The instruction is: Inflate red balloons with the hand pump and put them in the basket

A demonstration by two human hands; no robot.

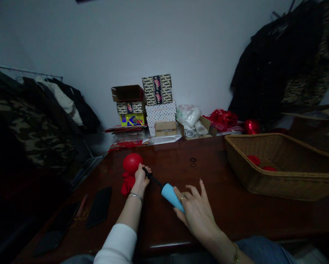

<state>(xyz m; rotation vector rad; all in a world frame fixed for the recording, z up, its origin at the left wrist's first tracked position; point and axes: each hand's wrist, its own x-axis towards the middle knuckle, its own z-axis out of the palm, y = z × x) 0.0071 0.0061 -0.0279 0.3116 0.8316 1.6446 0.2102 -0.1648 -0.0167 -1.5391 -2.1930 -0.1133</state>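
Observation:
A small, partly inflated red balloon (132,163) is at the far end of a hand balloon pump. Closed fingers of my left hand (141,178) grip the balloon's neck at the pump's black end; the exact join is hidden. The light-blue barrel of the balloon pump (172,196) points back toward me, with its black rod drawn out. Thumb and index finger of my right hand (194,209) hold the barrel's near end, while the other fingers are spread. Limp red balloons (127,184) lie beside my left hand on the dark wooden table (164,229).
To the right stands a wicker basket (280,183) with red pieces inside. Two small dark rings (192,162) lie mid-table. A black phone (99,207) and another dark flat item (57,227) are at left. Stacked boxes (161,113) and plastic bags (189,115) line the back.

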